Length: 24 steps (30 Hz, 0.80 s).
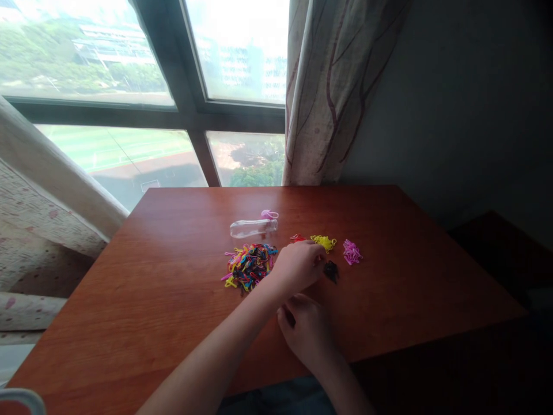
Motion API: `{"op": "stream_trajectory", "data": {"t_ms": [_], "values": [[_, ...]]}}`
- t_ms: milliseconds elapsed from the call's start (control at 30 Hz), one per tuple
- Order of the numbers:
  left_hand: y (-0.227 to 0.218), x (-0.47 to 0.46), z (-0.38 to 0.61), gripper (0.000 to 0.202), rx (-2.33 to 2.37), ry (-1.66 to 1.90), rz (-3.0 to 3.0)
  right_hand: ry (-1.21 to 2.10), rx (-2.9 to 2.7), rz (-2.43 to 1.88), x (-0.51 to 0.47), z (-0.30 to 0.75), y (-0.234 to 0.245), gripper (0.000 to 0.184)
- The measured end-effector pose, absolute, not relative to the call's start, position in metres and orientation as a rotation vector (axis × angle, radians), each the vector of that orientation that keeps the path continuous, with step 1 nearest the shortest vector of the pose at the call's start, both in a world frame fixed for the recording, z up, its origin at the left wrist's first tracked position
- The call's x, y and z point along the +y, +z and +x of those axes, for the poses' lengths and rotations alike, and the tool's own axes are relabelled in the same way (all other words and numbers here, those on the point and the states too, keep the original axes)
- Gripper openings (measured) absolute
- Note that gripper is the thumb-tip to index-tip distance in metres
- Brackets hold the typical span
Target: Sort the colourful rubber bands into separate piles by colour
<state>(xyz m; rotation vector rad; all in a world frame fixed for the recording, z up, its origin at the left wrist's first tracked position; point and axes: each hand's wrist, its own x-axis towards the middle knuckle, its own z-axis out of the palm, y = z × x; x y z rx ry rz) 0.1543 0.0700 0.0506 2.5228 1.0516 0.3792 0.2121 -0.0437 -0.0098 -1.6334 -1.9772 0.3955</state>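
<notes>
My left hand (300, 264) reaches across the table over my right hand, its fingers curled down between the small red pile (298, 237) and the black pile (330, 271) of rubber bands. What its fingertips hold, if anything, is hidden. Lower down, my right hand (306, 324) rests near the table top, thumb and fingers bent together; their contents cannot be made out. A larger mixed heap of coloured rubber bands (248, 266) lies left of my left hand, partly covered by that forearm. Beyond it are a yellow pile (324, 243) and, farther right, a pink pile (352, 252).
A clear plastic bottle (248, 229) lies on its side behind the mixed heap, with a pink loop-shaped piece (269, 214) by its neck. The brown wooden table (151, 276) meets a window and curtains (319, 92) at the back.
</notes>
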Motion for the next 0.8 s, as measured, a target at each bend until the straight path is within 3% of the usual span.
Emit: {"op": "stream_trajectory", "data": {"t_ms": [300, 400, 800], "values": [[0.048, 0.07, 0.185, 0.022, 0.986, 0.27, 2.571, 0.424, -1.938, -1.675, -0.046, 0.212, -0.016, 0.023], [0.052, 0.068, 0.177, 0.021, 1.013, 0.31, 2.561, 0.419, -1.96, -1.688, -0.045, 0.212, -0.015, 0.017], [0.042, 0.035, 0.032, 0.013, 1.348, 0.792, 2.186, 0.484, -1.923, -1.569, -0.045, 0.211, -0.006, 0.016]]}}
